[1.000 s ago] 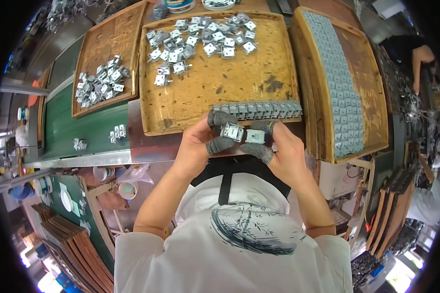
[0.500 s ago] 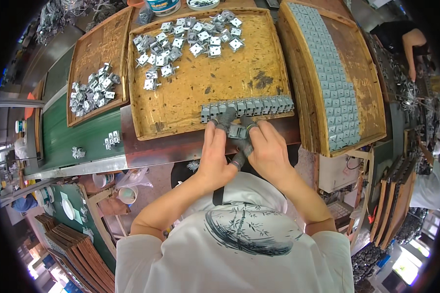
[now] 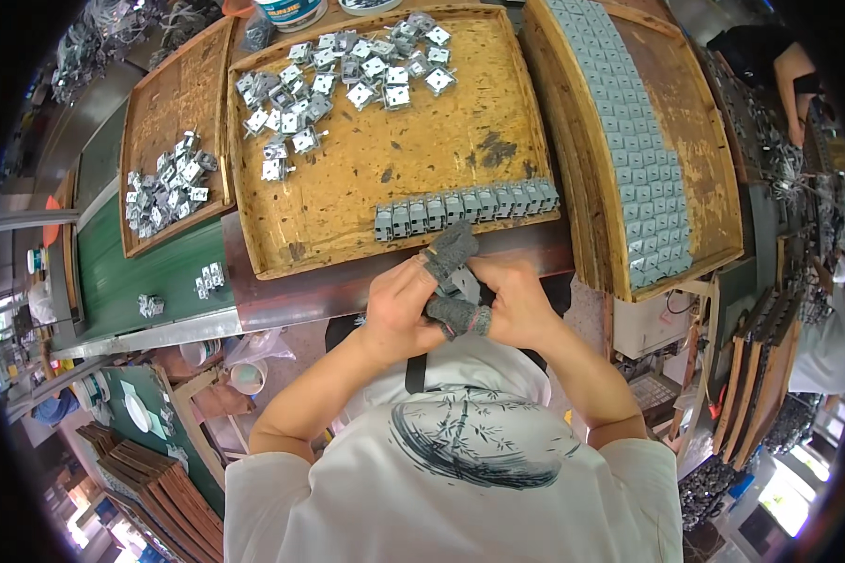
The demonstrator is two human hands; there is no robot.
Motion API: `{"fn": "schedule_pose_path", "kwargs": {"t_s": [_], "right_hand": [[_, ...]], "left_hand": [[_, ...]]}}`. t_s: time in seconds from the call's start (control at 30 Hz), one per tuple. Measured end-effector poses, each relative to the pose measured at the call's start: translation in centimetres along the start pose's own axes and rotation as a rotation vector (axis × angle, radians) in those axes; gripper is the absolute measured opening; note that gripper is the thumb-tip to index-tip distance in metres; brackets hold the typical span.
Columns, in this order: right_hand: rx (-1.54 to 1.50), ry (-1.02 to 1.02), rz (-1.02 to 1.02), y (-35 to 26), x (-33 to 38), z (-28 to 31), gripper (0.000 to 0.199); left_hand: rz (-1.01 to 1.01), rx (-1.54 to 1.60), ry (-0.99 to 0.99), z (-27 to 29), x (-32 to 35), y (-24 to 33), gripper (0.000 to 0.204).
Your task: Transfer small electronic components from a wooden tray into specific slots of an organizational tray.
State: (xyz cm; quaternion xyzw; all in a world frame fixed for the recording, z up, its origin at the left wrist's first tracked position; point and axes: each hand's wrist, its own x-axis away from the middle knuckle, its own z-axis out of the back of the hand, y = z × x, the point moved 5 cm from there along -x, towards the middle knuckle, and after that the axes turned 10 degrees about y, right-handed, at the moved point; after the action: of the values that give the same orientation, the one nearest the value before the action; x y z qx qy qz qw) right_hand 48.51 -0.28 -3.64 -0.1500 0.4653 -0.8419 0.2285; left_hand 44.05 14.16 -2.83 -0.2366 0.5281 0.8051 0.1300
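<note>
My left hand [image 3: 402, 302] and my right hand [image 3: 518, 302] are closed together round a small grey metal housing [image 3: 462, 281], just in front of the wooden tray [image 3: 376, 178]. Grey knitted covers wrap several of my fingers and hide much of the housing. Beyond my hands, a straight row of similar grey housings [image 3: 468, 208] stands along the tray's near edge. Loose silver metal parts [image 3: 347, 80] lie heaped at the tray's far left.
To the right, stacked wooden trays [image 3: 709, 178] bear rows of grey housings [image 3: 634, 141]. Another tray [image 3: 174, 94] with silver parts sits left on a green surface [image 3: 103, 272], near two small clusters of parts. A person [image 3: 770, 66] works at far right.
My hands have drawn back from the row toward my body with the housing, and my left fingers now cover more of it. The view has shifted slightly.
</note>
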Motion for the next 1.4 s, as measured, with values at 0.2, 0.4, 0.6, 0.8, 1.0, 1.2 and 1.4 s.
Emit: {"fn": "schedule_pose_path", "kwargs": {"t_s": [0.2, 0.4, 0.6, 0.8, 1.0, 1.2, 1.4], "right_hand": [[0.136, 0.204, 0.056, -0.1, -1.9, 7.0, 0.035], [0.609, 0.975, -0.227, 7.4, -2.6, 27.2, 0.028], [0.463, 0.627, -0.481, 17.3, -4.1, 30.4, 0.031], [-0.079, 0.671, -0.575, 22.2, -3.8, 32.0, 0.034], [-0.288, 0.909, -0.364, 17.8, -2.3, 32.0, 0.028], [-0.515, 0.800, -0.159, 9.8, -1.3, 21.9, 0.037], [-0.524, 0.648, -0.156, 6.6, -1.8, 10.3, 0.031]], "left_hand": [[0.045, -0.302, -0.174, 1.6, -0.4, -3.4, 0.055], [0.807, -0.076, 0.072, 9.9, 2.0, -13.4, 0.051], [0.943, 0.047, -0.144, 8.2, 3.3, -16.8, 0.061], [0.779, 0.185, -0.203, 5.5, 1.9, -15.4, 0.056], [0.496, -0.705, 0.308, 16.5, 4.6, -12.0, 0.039], [0.892, -1.146, 0.669, 31.4, 14.3, -14.5, 0.048], [0.945, -1.037, 0.348, 32.8, 17.8, -18.3, 0.044]]}}
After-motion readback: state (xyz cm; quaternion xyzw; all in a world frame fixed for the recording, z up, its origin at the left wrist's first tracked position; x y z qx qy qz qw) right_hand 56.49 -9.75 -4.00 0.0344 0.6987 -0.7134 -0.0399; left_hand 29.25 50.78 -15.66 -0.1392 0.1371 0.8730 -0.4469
